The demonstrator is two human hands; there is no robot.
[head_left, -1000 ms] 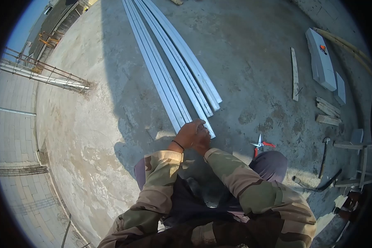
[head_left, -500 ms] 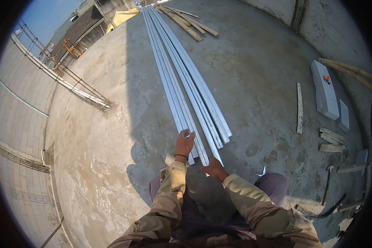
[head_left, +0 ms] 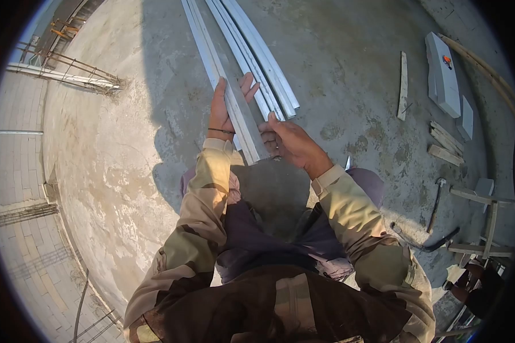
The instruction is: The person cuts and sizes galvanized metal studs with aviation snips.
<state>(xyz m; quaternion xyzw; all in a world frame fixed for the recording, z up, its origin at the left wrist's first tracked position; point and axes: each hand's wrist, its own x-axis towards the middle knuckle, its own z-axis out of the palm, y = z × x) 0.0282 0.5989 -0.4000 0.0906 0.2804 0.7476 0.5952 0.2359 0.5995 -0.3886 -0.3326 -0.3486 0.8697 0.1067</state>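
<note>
A long grey-white metal channel (head_left: 239, 120) runs away from me, its near end raised between my knees. My left hand (head_left: 221, 112) cradles it from beneath, thumb on the left side and fingers coming up on the right. Just right of that end is my right hand (head_left: 294, 143), its fingers curled in with the tips close to the channel's edge; I cannot tell what they hold, if anything. Another bundle of long white channels (head_left: 263, 63) lies on the concrete floor beyond my right hand.
To the right are a white block (head_left: 443, 74) with a small orange item on it, a wood strip (head_left: 403, 86), a hammer (head_left: 436, 206) and a dark curved bar (head_left: 435, 247). Rebar (head_left: 91, 80) juts out at left. Short wood pieces (head_left: 446, 143) lie near the block.
The near end of a channel has been lifted and drawn toward me. My left hand has gone from the pile to beneath it; my right hand has moved to its right side. The view tilts downward.
</note>
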